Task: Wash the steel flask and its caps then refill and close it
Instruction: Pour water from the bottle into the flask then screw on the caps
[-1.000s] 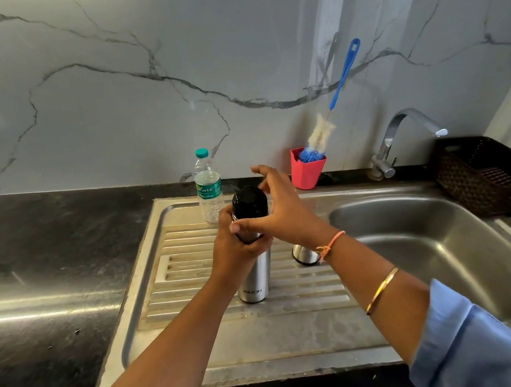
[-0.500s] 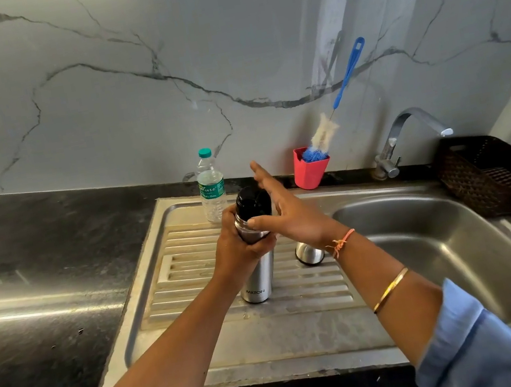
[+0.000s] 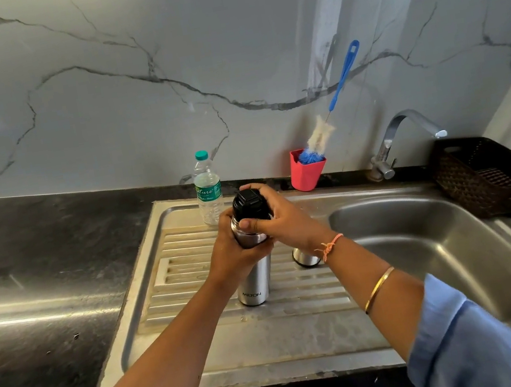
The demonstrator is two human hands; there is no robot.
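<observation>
We log the steel flask (image 3: 252,282) upright on the sink drainboard (image 3: 193,272), centre frame. The left hand (image 3: 233,251) has its fingers wrapped round the flask's shoulder; the right hand (image 3: 286,222) has its fingers curled round the black inner cap (image 3: 249,203). The steel outer cap (image 3: 304,256) stands off, just right. We cannot tell unscrewing from tightening; the outer cap is not yet fitted.

A single wide-angle view, worn on the person's head, looks forward and down over the steel sink (image 3: 273,343) in the dark bench (image 3: 27,301), facing the marble wall (image 3: 125,80). It sits close: both forearms (image 3: 161,363) enter from the bottom edge. Lines bow near the borders, probably from the lens.
</observation>
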